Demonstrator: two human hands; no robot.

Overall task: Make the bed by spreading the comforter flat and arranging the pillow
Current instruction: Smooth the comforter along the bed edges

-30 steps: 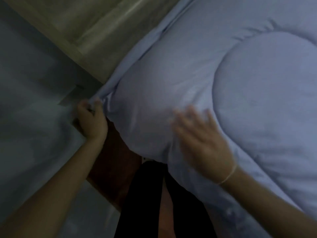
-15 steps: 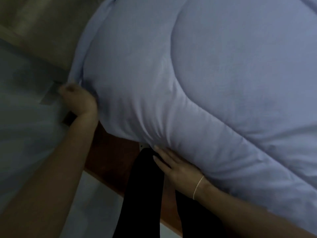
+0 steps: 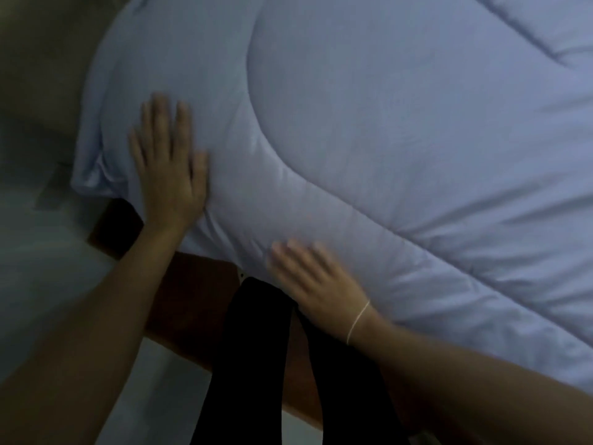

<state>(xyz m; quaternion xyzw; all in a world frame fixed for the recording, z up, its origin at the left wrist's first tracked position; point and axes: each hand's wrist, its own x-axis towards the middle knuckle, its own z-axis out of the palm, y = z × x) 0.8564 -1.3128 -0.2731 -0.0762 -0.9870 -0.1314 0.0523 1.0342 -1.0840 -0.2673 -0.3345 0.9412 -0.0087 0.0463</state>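
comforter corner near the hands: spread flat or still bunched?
Mostly spread. The comforter lies smooth under the flat left hand and right hand; its corner tip is still crumpled.

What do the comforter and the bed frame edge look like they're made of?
Comforter: soft matte woven fabric over puffy fill, likely cotton or polyester; stitched quilt seams and fine creases show. Bed frame edge: reddish-brown, smooth, hard-edged, probably wood or wood veneer; dim light leaves it open.
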